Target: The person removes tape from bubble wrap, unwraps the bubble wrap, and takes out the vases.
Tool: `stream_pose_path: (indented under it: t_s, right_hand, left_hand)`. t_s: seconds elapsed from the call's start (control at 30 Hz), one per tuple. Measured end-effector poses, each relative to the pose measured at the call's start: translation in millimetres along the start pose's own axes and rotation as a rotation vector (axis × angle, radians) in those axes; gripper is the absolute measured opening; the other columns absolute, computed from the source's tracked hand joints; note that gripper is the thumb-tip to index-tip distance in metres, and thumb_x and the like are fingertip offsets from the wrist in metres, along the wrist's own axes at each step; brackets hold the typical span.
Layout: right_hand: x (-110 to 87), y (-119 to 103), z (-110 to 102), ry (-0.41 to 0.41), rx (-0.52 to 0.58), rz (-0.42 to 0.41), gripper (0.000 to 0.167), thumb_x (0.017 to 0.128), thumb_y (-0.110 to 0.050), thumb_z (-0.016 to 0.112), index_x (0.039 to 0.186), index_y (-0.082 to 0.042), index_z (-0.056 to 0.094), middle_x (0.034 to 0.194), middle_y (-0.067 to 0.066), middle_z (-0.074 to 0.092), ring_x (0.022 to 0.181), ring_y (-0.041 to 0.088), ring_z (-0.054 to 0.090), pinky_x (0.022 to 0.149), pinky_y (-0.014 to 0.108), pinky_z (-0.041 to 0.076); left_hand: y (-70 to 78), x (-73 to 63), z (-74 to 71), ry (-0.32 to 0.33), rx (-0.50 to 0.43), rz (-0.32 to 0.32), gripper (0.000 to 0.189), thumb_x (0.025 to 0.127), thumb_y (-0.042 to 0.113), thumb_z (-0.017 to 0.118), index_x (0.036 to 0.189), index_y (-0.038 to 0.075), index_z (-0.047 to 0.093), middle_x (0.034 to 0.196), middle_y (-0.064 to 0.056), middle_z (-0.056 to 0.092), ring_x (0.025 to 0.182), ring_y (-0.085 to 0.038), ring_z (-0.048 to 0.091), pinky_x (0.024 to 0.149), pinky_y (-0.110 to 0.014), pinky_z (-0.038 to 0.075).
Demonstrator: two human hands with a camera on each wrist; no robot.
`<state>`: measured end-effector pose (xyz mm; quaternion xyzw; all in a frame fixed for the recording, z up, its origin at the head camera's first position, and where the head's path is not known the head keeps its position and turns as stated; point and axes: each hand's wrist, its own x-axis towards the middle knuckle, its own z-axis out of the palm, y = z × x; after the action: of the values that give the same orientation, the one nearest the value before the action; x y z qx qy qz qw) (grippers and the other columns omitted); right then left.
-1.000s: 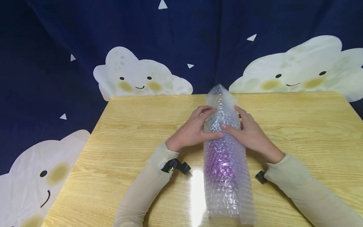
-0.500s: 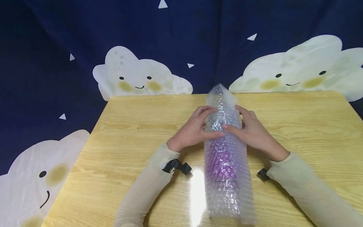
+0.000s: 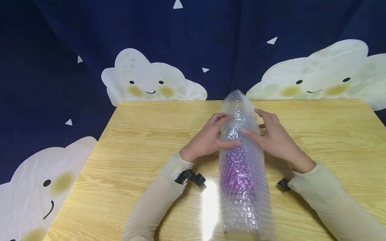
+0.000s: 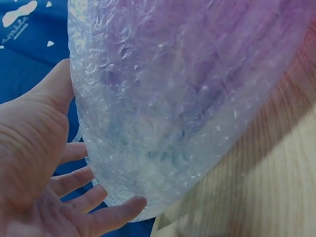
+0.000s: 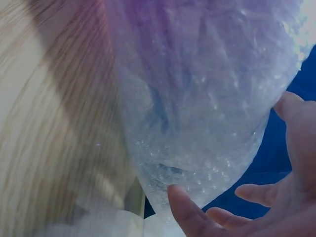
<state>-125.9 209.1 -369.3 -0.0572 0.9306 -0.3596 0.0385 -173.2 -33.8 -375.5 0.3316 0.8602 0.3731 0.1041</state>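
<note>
A long bundle in clear bubble wrap (image 3: 238, 197) lies lengthwise on the table, with something purple showing blurrily through its middle; its exact kind is hidden by the wrap. My left hand (image 3: 208, 139) holds it from the left side, thumb across the top and fingers on the upper part. In the left wrist view the left fingers (image 4: 116, 217) bend around the wrap's edge. My right hand (image 3: 275, 139) is on the right side, its thumb touching the top. The right wrist view shows a forefinger (image 5: 182, 205) against the wrap and other fingers apart from it.
A light wooden table (image 3: 144, 134) carries the bundle, whose far tip reaches the back edge. Behind hangs a dark blue curtain (image 3: 169, 33) printed with white clouds. Black wrist cameras (image 3: 188, 176) sit on both sleeves.
My right hand has shifted slightly right, its fingers spread further from the wrap. The left hand keeps its hold. The whole head view has moved a little.
</note>
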Motion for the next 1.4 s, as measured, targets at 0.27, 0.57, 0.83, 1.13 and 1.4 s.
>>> stream_pose_path:
  t_s: [0.27,0.57,0.83,1.13,1.4]
  right_hand:
    - [1.4,-6.2,3.9,0.064,0.003,-0.074,0.07,0.106,-0.045,0.054,0.16,-0.006,0.032,0.152,0.032,0.037,0.126,0.049,0.053,0.097,0.064,0.054]
    - [2.9,-9.6,11.8,0.235,-0.04,-0.177,0.055,0.105,-0.031,0.059,0.148,0.001,0.051,0.124,0.026,0.051,0.093,0.033,0.058,0.078,0.039,0.049]
    - [6.9,-16.6,15.2,0.305,-0.074,-0.208,0.045,0.108,-0.025,0.051,0.139,0.006,0.059,0.11,0.022,0.059,0.091,0.033,0.05,0.076,0.038,0.038]
    - [12.0,-18.9,19.1,0.354,-0.116,-0.277,0.035,0.098,-0.011,0.068,0.131,-0.002,0.066,0.105,0.019,0.062,0.084,0.029,0.051,0.071,0.034,0.038]
    - [13.7,-25.0,23.6,0.386,-0.137,-0.373,0.021,0.093,-0.004,0.07,0.113,-0.001,0.076,0.103,0.019,0.066,0.094,0.035,0.051,0.076,0.037,0.034]
  left_hand:
    - [-0.7,0.1,-1.2,-0.003,0.011,0.001,0.091,0.087,0.052,0.08,0.16,0.019,0.037,0.166,-0.006,0.03,0.117,-0.017,0.057,0.099,-0.031,0.057]
    - [0.5,1.2,-1.1,0.007,0.039,0.009,0.09,0.087,0.052,0.08,0.159,0.019,0.039,0.164,-0.006,0.034,0.115,-0.014,0.055,0.099,-0.027,0.055]
    - [-0.5,1.0,0.1,0.012,0.049,0.005,0.09,0.086,0.054,0.08,0.159,0.018,0.039,0.164,-0.005,0.034,0.131,-0.017,0.049,0.11,-0.032,0.051]
    - [-1.8,0.4,1.4,0.021,0.069,0.017,0.09,0.087,0.053,0.08,0.159,0.017,0.04,0.162,-0.006,0.035,0.136,-0.019,0.046,0.115,-0.033,0.048]
    - [-1.8,0.2,1.5,0.022,0.082,0.032,0.088,0.087,0.052,0.079,0.159,0.019,0.04,0.161,-0.006,0.036,0.146,-0.021,0.041,0.12,-0.038,0.044]
